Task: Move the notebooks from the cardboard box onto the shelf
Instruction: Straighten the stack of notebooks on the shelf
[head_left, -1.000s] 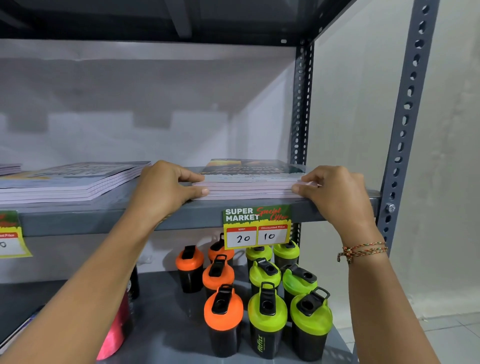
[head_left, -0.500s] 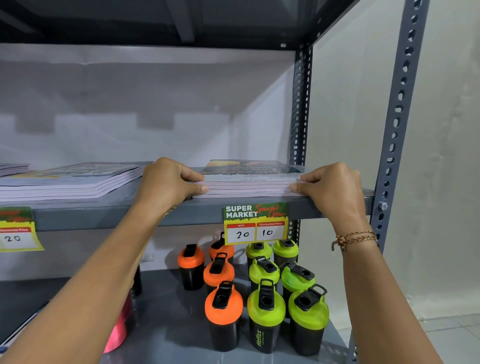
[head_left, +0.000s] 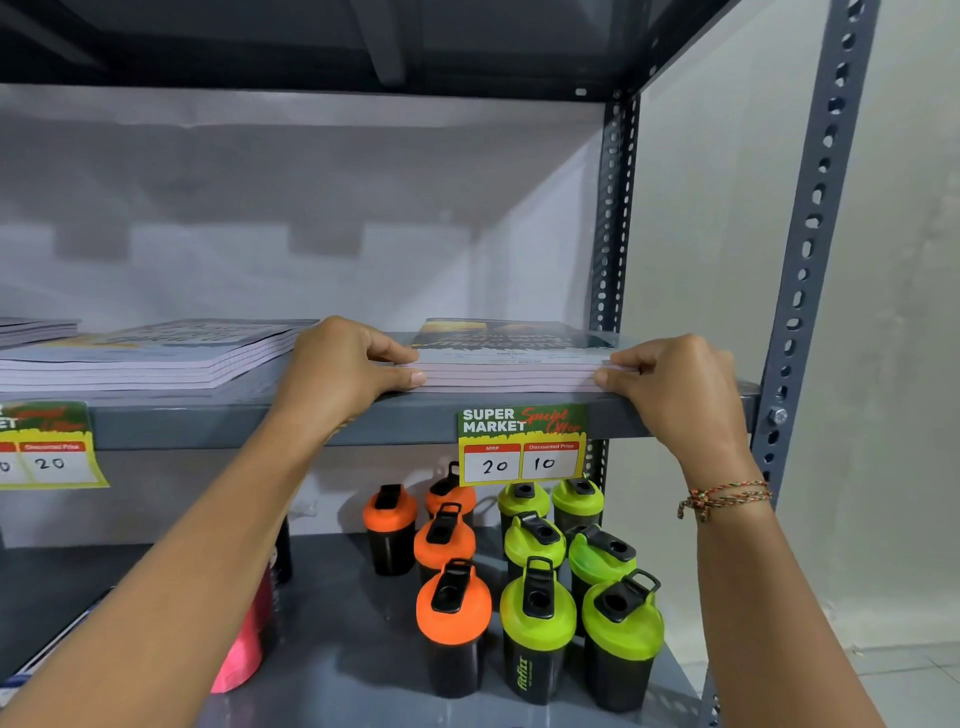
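A small stack of notebooks (head_left: 511, 358) with a dark green and yellow cover lies flat on the grey metal shelf (head_left: 218, 423), near its right end. My left hand (head_left: 340, 366) grips the stack's left front corner, thumb on top, fingers at the edge. My right hand (head_left: 675, 387) holds the stack's right front corner the same way. A second, wider stack of notebooks (head_left: 150, 353) lies on the same shelf to the left. The cardboard box is out of sight.
Price tags (head_left: 522, 444) hang from the shelf's front lip. On the lower shelf stand several orange-lidded (head_left: 453, 608) and green-lidded shaker bottles (head_left: 537, 608), with a pink bottle (head_left: 244, 649) at the left. A perforated upright post (head_left: 810, 249) and a white wall bound the right side.
Both hands stay on the stack's front corners and the stack has hardly shifted. The view has drifted slightly to the left.
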